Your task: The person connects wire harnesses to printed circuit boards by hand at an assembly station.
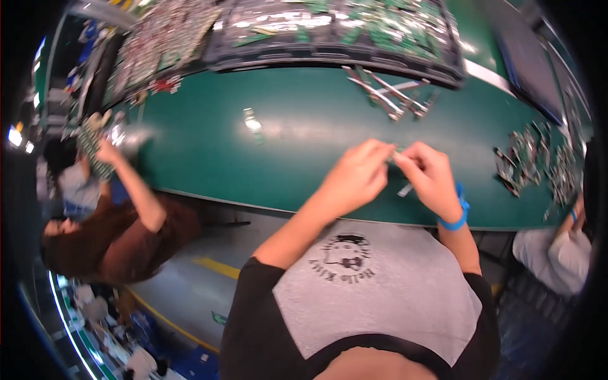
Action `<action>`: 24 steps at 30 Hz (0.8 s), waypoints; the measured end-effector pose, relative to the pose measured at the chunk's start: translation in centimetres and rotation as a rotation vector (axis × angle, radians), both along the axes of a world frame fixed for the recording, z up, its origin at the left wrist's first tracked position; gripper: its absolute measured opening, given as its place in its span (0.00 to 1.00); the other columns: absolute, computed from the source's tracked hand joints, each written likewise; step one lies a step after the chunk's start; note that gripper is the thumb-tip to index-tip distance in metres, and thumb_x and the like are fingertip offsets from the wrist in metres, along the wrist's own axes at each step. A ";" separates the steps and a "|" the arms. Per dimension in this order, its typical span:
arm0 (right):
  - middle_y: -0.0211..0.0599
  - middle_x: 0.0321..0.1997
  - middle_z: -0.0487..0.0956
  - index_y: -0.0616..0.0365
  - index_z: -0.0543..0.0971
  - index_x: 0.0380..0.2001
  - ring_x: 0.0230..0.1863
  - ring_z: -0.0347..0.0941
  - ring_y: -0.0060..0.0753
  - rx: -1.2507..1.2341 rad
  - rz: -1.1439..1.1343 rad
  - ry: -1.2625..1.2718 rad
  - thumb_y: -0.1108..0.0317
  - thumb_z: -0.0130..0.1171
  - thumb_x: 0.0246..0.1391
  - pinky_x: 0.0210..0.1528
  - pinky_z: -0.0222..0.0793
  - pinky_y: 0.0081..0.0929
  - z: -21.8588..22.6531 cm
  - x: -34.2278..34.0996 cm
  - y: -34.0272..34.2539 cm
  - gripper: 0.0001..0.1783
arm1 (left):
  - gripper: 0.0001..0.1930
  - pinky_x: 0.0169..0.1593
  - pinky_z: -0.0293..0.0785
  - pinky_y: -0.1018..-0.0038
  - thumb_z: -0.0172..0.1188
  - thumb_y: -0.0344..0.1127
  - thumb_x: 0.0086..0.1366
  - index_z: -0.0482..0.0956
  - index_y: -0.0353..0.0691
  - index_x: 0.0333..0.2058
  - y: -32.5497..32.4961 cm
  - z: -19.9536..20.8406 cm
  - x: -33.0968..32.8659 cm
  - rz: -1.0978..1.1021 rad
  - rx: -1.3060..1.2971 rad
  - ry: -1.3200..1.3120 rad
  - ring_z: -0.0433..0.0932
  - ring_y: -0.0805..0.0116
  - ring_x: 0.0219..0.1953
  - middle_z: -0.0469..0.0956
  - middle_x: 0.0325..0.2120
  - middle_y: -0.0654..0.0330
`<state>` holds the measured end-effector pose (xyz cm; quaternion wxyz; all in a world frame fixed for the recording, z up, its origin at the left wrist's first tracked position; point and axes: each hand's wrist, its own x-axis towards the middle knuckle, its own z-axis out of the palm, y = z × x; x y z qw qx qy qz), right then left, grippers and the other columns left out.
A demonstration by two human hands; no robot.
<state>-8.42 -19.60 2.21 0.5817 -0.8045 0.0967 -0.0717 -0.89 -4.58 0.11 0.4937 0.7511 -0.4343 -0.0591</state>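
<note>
Grey-and-black shirt [380, 304] fills the lower edge of the head view, and above it I see the wearer's two bare hands close together over the near edge of the green counter [202, 139], right of its middle. I make out the left hand [360, 174] and right hand [432, 174], both with fingers closed, pinching a small green piece [396, 154] between their fingertips; its details are too blurred for me to read. Just below hangs or lies a white strip [405, 189]; I cannot tell which. A blue wristband [457, 209] circles the right wrist. Toward the counter's far edge I find a few loose cables [389, 95] in front of a black tray [329, 62] of green boards [399, 31]. More boards are piled at the far left corner, and a tangled heap of cables [535, 158] lies by the right end. Beyond the left end, a co-worker [142, 215] holds up a green board [95, 149].
</note>
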 end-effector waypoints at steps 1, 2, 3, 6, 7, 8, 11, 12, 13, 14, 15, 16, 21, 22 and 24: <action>0.21 0.15 0.67 0.64 0.71 0.21 0.19 0.57 0.09 0.082 -0.031 -0.020 0.71 0.55 0.50 0.18 0.52 0.13 -0.1 0.2 0.4 0.09 | 0.17 0.36 0.70 0.65 0.53 0.25 0.50 0.71 0.34 0.42 0.0 0.0 0.0 0.015 0.033 -0.038 0.73 0.55 0.28 0.74 0.28 0.53; 0.21 0.16 0.67 0.64 0.71 0.22 0.19 0.57 0.08 0.115 -0.029 0.010 0.71 0.55 0.50 0.18 0.52 0.12 -0.1 0.4 0.6 0.09 | 0.17 0.34 0.71 0.67 0.53 0.25 0.51 0.71 0.35 0.43 0.2 -0.3 -0.1 0.053 0.034 -0.045 0.74 0.57 0.27 0.75 0.27 0.53; 0.20 0.16 0.67 0.64 0.71 0.22 0.19 0.57 0.08 0.152 -0.025 0.036 0.70 0.55 0.50 0.18 0.52 0.12 -0.2 0.6 0.8 0.09 | 0.17 0.32 0.72 0.69 0.53 0.24 0.51 0.71 0.35 0.43 0.4 -0.6 -0.2 0.094 0.040 -0.054 0.75 0.59 0.26 0.75 0.26 0.53; 0.20 0.16 0.67 0.63 0.71 0.23 0.18 0.57 0.07 0.189 -0.039 0.049 0.70 0.54 0.51 0.18 0.52 0.11 -0.9 0.7 1.0 0.09 | 0.15 0.28 0.73 0.73 0.53 0.25 0.55 0.71 0.34 0.43 0.3 -1.1 -0.5 0.115 0.050 0.140 0.77 0.64 0.23 0.76 0.24 0.55; 0.20 0.16 0.67 0.63 0.71 0.23 0.18 0.57 0.07 0.185 -0.064 0.054 0.70 0.54 0.51 0.18 0.52 0.11 -0.9 0.6 0.8 0.09 | 0.15 0.28 0.73 0.73 0.53 0.25 0.55 0.71 0.34 0.43 0.1 -1.1 -0.5 0.090 0.048 0.147 0.77 0.64 0.23 0.76 0.24 0.55; 0.20 0.16 0.67 0.63 0.71 0.23 0.18 0.56 0.07 0.192 -0.061 0.052 0.70 0.54 0.51 0.18 0.52 0.11 -0.8 0.6 0.7 0.09 | 0.14 0.27 0.73 0.74 0.51 0.25 0.56 0.71 0.34 0.43 0.0 -0.9 -0.6 0.081 0.038 0.186 0.77 0.66 0.23 0.76 0.23 0.56; 0.20 0.16 0.67 0.64 0.71 0.22 0.18 0.56 0.07 0.251 -0.066 0.044 0.69 0.53 0.52 0.18 0.52 0.12 -0.5 0.4 0.6 0.09 | 0.11 0.26 0.73 0.77 0.50 0.26 0.60 0.72 0.34 0.42 -0.2 -0.5 -0.7 0.059 0.037 0.236 0.78 0.71 0.22 0.76 0.20 0.58; 0.20 0.15 0.67 0.64 0.71 0.23 0.18 0.57 0.07 0.255 -0.046 0.066 0.69 0.53 0.52 0.17 0.52 0.12 -0.6 0.3 0.6 0.09 | 0.10 0.25 0.72 0.78 0.50 0.27 0.60 0.72 0.34 0.41 -0.2 -0.5 -0.7 0.062 0.050 0.296 0.78 0.72 0.22 0.76 0.19 0.58; 0.20 0.15 0.67 0.64 0.71 0.23 0.18 0.57 0.07 0.258 -0.025 0.087 0.69 0.53 0.52 0.17 0.52 0.12 -0.6 0.2 0.5 0.09 | 0.09 0.25 0.72 0.79 0.50 0.28 0.60 0.73 0.34 0.40 -0.1 -0.4 -0.8 0.065 0.064 0.355 0.78 0.72 0.22 0.76 0.19 0.58; 0.20 0.15 0.67 0.64 0.71 0.23 0.18 0.57 0.07 0.261 -0.032 0.087 0.69 0.53 0.52 0.17 0.52 0.12 -0.7 0.1 0.4 0.09 | 0.08 0.25 0.71 0.81 0.50 0.29 0.61 0.73 0.34 0.38 -0.1 -0.2 -0.7 0.067 0.071 0.362 0.78 0.73 0.22 0.77 0.19 0.58; 0.22 0.18 0.68 0.64 0.71 0.24 0.21 0.59 0.09 0.320 0.003 0.082 0.70 0.52 0.53 0.20 0.54 0.12 -0.8 0.1 0.3 0.09 | 0.08 0.25 0.71 0.81 0.50 0.29 0.61 0.73 0.34 0.38 -0.1 -0.1 -0.8 0.061 0.074 0.363 0.78 0.73 0.22 0.77 0.19 0.58; 0.25 0.20 0.70 0.64 0.71 0.25 0.23 0.61 0.10 0.379 0.039 0.077 0.70 0.51 0.54 0.23 0.57 0.13 -0.8 0.0 0.3 0.08 | 0.08 0.25 0.71 0.81 0.50 0.29 0.61 0.73 0.34 0.38 -0.1 -0.1 -0.8 0.059 0.057 0.398 0.78 0.74 0.22 0.77 0.20 0.59; 0.30 0.28 0.72 0.65 0.72 0.29 0.30 0.65 0.15 0.504 0.225 0.019 0.70 0.44 0.56 0.32 0.63 0.16 -1.6 -0.1 -1.8 0.09 | 0.10 0.30 0.70 0.83 0.48 0.30 0.63 0.72 0.32 0.40 0.2 0.3 -0.1 -0.017 -0.066 0.631 0.77 0.75 0.27 0.78 0.24 0.60; 0.30 0.28 0.72 0.65 0.72 0.31 0.31 0.65 0.16 0.427 0.264 0.097 0.70 0.43 0.56 0.34 0.63 0.17 -1.5 -0.2 -2.3 0.10 | 0.12 0.32 0.70 0.84 0.47 0.29 0.63 0.69 0.32 0.44 0.6 0.2 0.2 -0.050 -0.032 0.618 0.77 0.75 0.30 0.78 0.26 0.59; 0.30 0.27 0.72 0.64 0.71 0.35 0.30 0.66 0.17 0.390 0.334 0.180 0.72 0.43 0.55 0.33 0.63 0.17 -1.7 -0.7 -2.8 0.09 | 0.13 0.32 0.70 0.84 0.47 0.28 0.62 0.68 0.33 0.45 0.9 0.2 0.2 -0.020 -0.040 0.637 0.77 0.75 0.30 0.78 0.27 0.59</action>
